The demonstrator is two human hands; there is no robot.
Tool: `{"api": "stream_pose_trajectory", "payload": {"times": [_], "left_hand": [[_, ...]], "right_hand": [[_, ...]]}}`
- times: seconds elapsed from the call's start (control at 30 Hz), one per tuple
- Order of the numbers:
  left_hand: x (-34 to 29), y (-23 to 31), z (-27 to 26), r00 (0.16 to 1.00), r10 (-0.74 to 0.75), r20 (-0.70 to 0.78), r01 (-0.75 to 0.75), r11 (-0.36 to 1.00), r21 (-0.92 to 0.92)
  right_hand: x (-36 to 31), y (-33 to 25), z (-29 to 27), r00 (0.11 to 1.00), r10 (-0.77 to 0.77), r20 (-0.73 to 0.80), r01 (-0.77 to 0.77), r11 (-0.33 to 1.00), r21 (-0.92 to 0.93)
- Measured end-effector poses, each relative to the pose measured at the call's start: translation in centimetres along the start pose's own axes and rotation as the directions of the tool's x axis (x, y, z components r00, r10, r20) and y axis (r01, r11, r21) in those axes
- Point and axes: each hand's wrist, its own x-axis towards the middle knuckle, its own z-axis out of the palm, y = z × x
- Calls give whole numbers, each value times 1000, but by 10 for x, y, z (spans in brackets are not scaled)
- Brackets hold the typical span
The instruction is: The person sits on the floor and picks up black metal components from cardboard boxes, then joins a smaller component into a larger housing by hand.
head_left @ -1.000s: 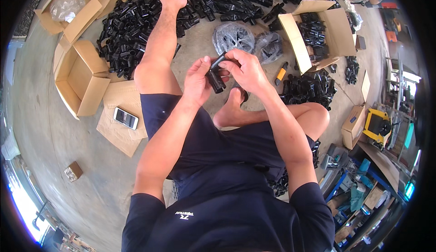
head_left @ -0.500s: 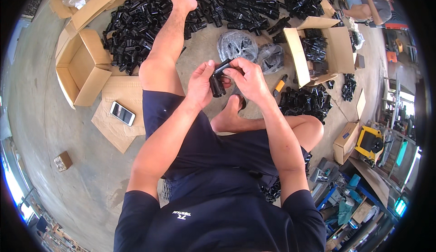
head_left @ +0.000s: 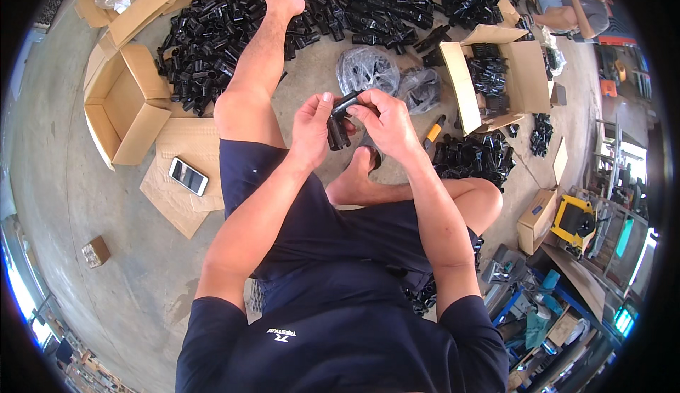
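Observation:
Both my hands are held in front of me, over the floor between my legs. A black branched tube fitting (head_left: 337, 134) is between them, one arm of it hanging down and another slanting up to the right. My left hand (head_left: 309, 129) is closed round its left side, thumb up. With thumb and fingers bent, my right hand (head_left: 388, 120) pinches the upper slanting end. The fingers cover part of the fitting. Below the hands rests my bare foot in a dark sandal (head_left: 374, 158).
A heap of black tube fittings (head_left: 205, 46) lies ahead, with a smaller pile (head_left: 478, 159) by my right knee. Clear plastic bags (head_left: 367, 71), a yellow-and-black tool (head_left: 434, 132), an open carton (head_left: 528, 74), an empty carton (head_left: 127, 103) and a phone (head_left: 189, 175) surround me. Another person (head_left: 567, 3) sits far right.
The whole view has shifted very slightly to the left. Both hands keep the same grip on the tube fitting, with hardly any movement.

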Motion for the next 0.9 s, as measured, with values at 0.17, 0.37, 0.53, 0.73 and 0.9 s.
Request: {"api": "stream_pose_trajectory", "payload": {"times": [0.17, 0.37, 0.53, 0.73, 0.9], "left_hand": [[0, -1, -3, 1000, 29, 2, -29, 997, 75], [-2, 6, 6, 998, 65, 8, -66, 992, 107], [-2, 4, 4, 998, 34, 54, -37, 998, 42], [-2, 5, 3, 999, -12, 52, 14, 999, -42], [-1, 5, 2, 998, -20, 61, 24, 998, -54]], "right_hand": [[-1, 1, 0, 999, 34, 19, -33, 998, -45], [-4, -3, 0, 999, 46, -10, -46, 999, 14], [-3, -4, 0, 997, 74, -13, -74, 997, 38], [-2, 0, 2, 998, 65, -18, -64, 997, 43], [-2, 1, 0, 991, 131, 7, -131, 989, 64]]}}
